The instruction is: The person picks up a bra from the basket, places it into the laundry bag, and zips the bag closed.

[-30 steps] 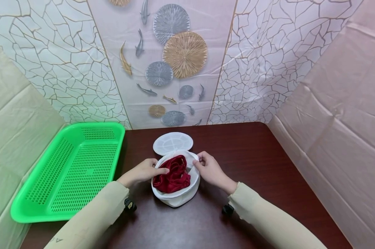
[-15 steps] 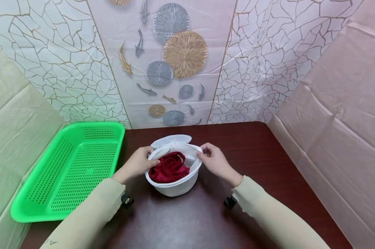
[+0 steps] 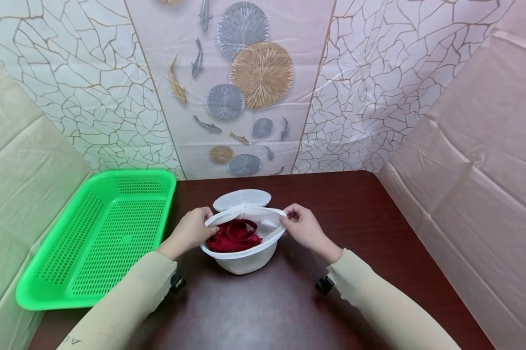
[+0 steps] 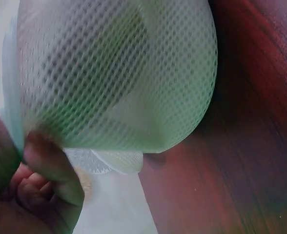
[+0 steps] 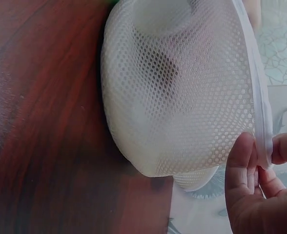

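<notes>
A white mesh laundry bag (image 3: 245,263) with a stiff rim stands on the table, its round lid (image 3: 242,199) flipped back behind it. Dark red satiny cloth (image 3: 233,238) lies bunched inside, toward the left. My left hand (image 3: 192,232) pinches the rim on the left side, thumb inside near the cloth. On the right, my right hand (image 3: 305,228) pinches the rim between thumb and fingers. Both wrist views show the honeycomb mesh wall (image 5: 182,97) from outside, with the left fingers (image 4: 55,168) curled at the rim.
A large green plastic basket (image 3: 114,243) stands at the left of the dark wooden table (image 3: 354,214). Patterned sheeting (image 3: 263,78) hangs behind the table, and plain beige sheeting (image 3: 485,160) encloses the right side.
Both hands have shifted the bag's rim slightly away and spread it wider. The bag now tilts more upright, and the red cloth sits lower behind the front rim.
</notes>
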Tool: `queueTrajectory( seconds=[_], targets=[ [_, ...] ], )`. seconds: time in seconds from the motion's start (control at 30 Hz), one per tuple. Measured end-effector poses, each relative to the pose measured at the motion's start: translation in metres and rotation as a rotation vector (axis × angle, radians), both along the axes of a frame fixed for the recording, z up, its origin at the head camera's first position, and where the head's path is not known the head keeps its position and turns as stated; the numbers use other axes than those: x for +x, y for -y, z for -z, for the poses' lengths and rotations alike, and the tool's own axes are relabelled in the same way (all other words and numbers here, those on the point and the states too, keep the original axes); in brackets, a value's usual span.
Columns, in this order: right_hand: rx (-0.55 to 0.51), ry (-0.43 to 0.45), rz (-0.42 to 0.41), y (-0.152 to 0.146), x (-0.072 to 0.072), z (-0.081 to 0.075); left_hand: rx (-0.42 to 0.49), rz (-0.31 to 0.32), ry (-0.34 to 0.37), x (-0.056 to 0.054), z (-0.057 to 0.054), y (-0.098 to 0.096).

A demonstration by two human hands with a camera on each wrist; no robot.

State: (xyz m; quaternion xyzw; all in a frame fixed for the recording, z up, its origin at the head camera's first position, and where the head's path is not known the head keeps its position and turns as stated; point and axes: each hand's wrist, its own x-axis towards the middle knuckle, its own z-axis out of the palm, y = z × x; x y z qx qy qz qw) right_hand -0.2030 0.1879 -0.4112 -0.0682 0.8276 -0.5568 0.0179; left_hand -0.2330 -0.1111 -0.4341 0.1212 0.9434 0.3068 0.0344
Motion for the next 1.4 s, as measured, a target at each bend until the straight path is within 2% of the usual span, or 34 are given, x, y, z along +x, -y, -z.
queueTrajectory(
  seconds=[0.17,0.47,0.7,0.8,0.97,1.13,1.27,1.4],
  targets=[
    [0.019,-0.001,-0.001,0.004,0.006,-0.002,0.043,0.018,0.059,0.000,0.003,0.001],
    [-0.027,0.006,-0.019,0.003,0.002,0.006,0.096,0.022,0.081,-0.002,0.003,0.006],
    [-0.039,0.007,-0.007,-0.004,-0.015,0.036,0.116,0.021,0.082,0.001,-0.003,0.010],
    [-0.014,0.006,0.003,-0.005,-0.017,0.038,0.115,0.032,0.095,0.004,-0.005,0.010],
    [0.042,-0.003,0.020,-0.007,-0.022,0.032,0.090,0.048,0.104,0.008,-0.005,0.008],
    [0.049,0.043,0.022,-0.009,-0.038,0.023,0.083,0.050,0.085,0.010,-0.002,0.007],
    [0.040,0.123,0.015,-0.012,-0.057,0.022,0.064,0.061,0.057,0.011,0.000,0.005],
    [0.036,0.200,0.024,-0.015,-0.080,0.026,0.059,0.070,0.027,0.014,0.000,0.003]
  ],
)
